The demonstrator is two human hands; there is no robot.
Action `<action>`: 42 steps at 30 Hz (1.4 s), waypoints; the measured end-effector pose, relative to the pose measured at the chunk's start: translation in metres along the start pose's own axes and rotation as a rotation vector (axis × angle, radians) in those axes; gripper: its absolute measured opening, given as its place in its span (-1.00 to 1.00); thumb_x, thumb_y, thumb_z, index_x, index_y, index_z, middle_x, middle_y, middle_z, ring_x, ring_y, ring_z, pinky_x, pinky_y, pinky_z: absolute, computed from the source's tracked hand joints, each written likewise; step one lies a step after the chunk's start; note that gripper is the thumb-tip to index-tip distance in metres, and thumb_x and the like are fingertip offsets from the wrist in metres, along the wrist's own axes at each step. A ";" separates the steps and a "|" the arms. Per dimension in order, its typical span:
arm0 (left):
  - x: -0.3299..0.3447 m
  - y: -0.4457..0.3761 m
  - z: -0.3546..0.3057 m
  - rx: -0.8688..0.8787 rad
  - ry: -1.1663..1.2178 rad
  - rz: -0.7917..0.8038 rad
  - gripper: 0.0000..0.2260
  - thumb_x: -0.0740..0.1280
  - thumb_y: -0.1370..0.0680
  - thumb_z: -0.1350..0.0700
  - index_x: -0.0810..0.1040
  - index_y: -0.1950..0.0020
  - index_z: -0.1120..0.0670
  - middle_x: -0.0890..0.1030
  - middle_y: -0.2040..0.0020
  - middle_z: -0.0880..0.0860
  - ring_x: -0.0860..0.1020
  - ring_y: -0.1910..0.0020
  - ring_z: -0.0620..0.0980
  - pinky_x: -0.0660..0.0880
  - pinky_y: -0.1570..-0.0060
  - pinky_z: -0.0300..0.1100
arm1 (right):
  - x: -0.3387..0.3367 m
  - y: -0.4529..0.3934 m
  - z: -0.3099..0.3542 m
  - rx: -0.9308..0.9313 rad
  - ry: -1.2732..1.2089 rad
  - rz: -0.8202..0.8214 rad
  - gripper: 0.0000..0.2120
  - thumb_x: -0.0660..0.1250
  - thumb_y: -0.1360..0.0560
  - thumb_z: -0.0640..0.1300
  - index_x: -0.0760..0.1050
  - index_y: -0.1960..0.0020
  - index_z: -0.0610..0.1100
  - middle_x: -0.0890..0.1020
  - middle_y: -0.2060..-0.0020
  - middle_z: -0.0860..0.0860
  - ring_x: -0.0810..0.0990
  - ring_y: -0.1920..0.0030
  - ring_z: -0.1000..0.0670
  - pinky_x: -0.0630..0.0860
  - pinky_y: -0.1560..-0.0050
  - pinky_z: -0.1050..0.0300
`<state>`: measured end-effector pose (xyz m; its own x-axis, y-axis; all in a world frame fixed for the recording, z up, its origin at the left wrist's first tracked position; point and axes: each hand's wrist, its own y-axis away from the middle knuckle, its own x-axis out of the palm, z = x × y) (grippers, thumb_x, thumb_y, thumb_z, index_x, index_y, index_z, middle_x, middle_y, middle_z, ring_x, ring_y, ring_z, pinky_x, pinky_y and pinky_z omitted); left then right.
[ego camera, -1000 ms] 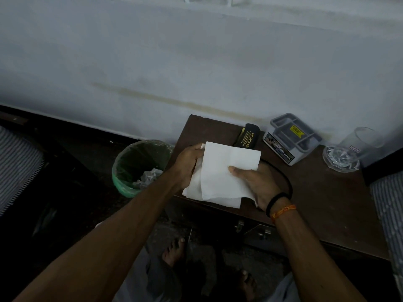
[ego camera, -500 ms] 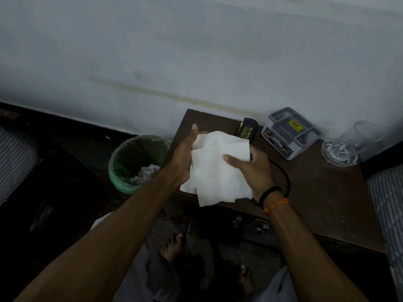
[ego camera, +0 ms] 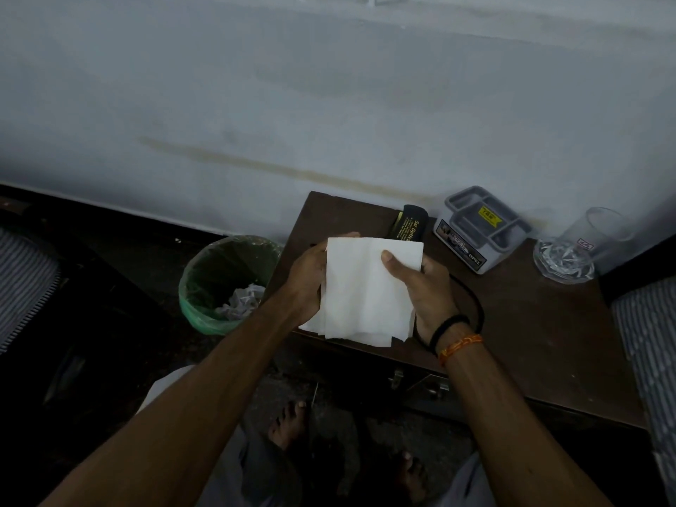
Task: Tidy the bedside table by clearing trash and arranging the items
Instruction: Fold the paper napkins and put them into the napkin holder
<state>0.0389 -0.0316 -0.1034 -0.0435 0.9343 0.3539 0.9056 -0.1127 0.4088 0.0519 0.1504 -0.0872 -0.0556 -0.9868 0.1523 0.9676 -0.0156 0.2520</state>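
Observation:
A stack of white paper napkins [ego camera: 362, 290] is held between both hands over the left front part of the dark brown bedside table [ego camera: 541, 334]. My left hand [ego camera: 307, 279] grips the stack's left edge. My right hand [ego camera: 428, 287] holds the right side, thumb pressed on top of the napkins. A black spectacle case [ego camera: 409, 226] lies just behind the napkins, partly hidden. A black cord [ego camera: 475, 305] loops on the table behind my right wrist.
A grey compartment organiser [ego camera: 483, 228] and a clear glass [ego camera: 578, 250] stand at the table's back by the wall. A green-lined bin [ego camera: 226, 283] with crumpled paper sits on the floor to the left. Striped bedding [ego camera: 647, 338] borders the right; my bare feet [ego camera: 289, 422] are below.
The napkin stack, bunched and lifted half a second ago, now lies flatter and squared between both hands, with its top edge straight.

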 end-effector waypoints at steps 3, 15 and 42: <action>0.005 0.004 -0.002 -0.042 0.007 0.013 -0.67 0.26 -0.61 -0.06 0.57 -0.29 0.07 0.64 -0.18 0.10 0.60 -0.14 0.15 0.53 -0.21 0.09 | 0.001 0.000 -0.001 -0.009 0.019 -0.024 -0.75 0.52 -0.42 -0.15 0.64 -0.07 -0.19 0.72 0.02 -0.11 0.70 -0.01 -0.17 0.63 -0.05 -0.16; 0.018 0.021 -0.005 0.054 -0.162 -0.087 -0.73 0.45 -0.49 0.18 0.58 -0.17 0.05 0.66 -0.05 0.05 0.62 -0.06 0.10 0.59 0.07 -0.03 | 0.006 -0.004 -0.003 -0.050 0.037 -0.158 -0.55 0.58 -0.35 -0.10 0.51 -0.16 -0.14 0.69 -0.01 -0.06 0.70 0.03 -0.06 0.65 0.03 -0.06; 0.001 0.036 0.011 0.280 -0.587 -0.187 -0.62 0.45 -0.51 0.17 0.49 -0.31 0.13 0.53 -0.06 -0.03 0.53 -0.10 -0.04 0.47 -0.01 -0.20 | 0.016 0.003 -0.033 -0.103 0.257 0.042 -0.68 0.55 -0.34 -0.30 0.60 0.10 0.09 0.69 0.10 0.08 0.67 0.03 -0.04 0.64 0.01 -0.08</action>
<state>0.0764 -0.0314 -0.0975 -0.0451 0.9673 -0.2497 0.9838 0.0864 0.1570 0.0617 0.1295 -0.1154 0.0361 -0.9953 -0.0899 0.9884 0.0223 0.1501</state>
